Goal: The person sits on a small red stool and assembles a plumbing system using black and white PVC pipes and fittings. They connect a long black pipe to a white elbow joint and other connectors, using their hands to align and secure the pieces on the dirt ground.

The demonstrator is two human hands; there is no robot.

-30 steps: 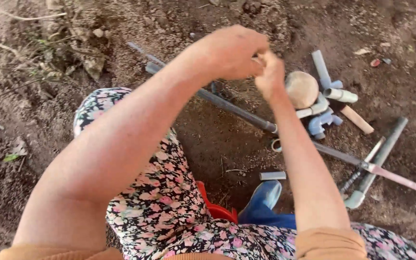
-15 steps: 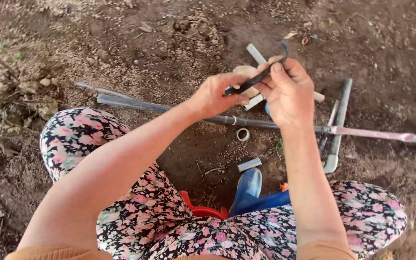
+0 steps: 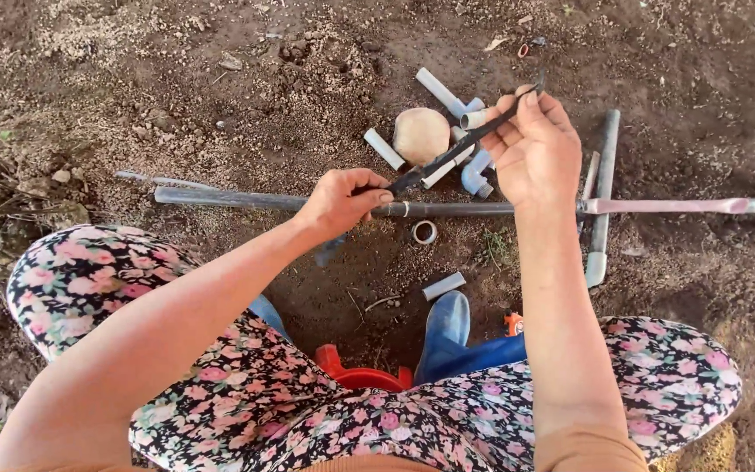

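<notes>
Hands drawn apart since earlier: left hand [image 3: 340, 199] and right hand [image 3: 535, 149] fingers each pinch one end of thin black strip [image 3: 456, 150], taut above long grey pipe [image 3: 325, 203].

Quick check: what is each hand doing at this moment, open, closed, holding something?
Left hand: closed on the lower end of a thin black strip.
Right hand: closed, grip pinching the strip's upper end.

Single head view, steep downward, close over lap [image 3: 325, 411].

A long grey pipe [image 3: 246, 201] lies on bare soil [image 3: 176, 79] beside short pipe pieces [image 3: 384, 149], a round stone [image 3: 420, 135] and a small ring [image 3: 424, 232].
</notes>
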